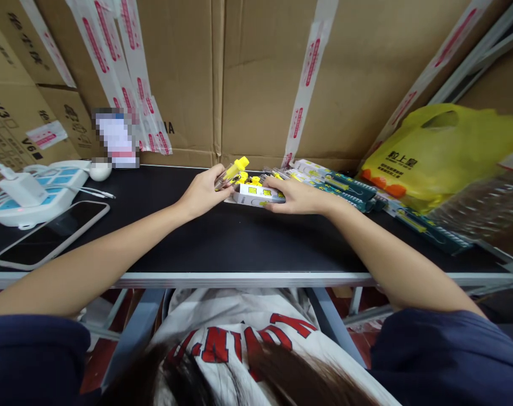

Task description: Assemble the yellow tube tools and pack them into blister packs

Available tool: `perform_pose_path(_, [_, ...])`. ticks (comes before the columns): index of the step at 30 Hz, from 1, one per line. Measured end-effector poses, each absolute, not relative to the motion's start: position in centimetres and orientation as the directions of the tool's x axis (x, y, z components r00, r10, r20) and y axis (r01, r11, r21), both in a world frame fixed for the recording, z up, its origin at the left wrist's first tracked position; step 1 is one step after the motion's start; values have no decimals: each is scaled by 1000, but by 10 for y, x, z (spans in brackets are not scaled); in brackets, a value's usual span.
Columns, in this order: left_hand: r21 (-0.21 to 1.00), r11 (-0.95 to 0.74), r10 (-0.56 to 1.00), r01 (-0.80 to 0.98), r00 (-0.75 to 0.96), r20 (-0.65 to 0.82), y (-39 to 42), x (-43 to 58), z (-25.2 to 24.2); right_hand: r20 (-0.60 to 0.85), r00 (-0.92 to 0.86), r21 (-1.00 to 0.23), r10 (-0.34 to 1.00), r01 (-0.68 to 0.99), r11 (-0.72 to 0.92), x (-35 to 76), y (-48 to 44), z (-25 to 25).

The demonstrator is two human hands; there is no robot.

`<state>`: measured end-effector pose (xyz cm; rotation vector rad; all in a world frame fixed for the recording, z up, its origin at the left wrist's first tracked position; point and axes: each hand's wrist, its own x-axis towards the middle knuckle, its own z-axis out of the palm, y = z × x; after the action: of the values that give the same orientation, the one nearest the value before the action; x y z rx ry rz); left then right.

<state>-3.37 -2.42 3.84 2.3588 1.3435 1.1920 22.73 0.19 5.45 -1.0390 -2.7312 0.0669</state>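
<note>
Centrally, left hand [203, 190] gripping a yellow-ended clear item [239, 165], right hand [297, 195] grasping a white box [251, 194] just beside it, both toward the far side of the black table [239, 242], teal boxes [353, 189] beyond the right hand, yellow bag [442, 149] farther right.

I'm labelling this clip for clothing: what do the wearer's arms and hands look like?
Both the left hand and right hand are ungloved, with no watch or bracelet visible. The forearms are uncovered below loose, dark navy sleeves; no markings show on the sleeves.
</note>
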Motion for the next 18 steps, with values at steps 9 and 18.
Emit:
perform_pose_path(9, [602, -579, 813, 550, 329, 481, -23, -34, 35, 256, -719, -147, 646, 632, 761, 228, 3, 54])
perform_pose_path(18, [723, -493, 869, 484, 238, 433, -27, -28, 39, 264, -714, -139, 649, 637, 758, 227, 2, 57])
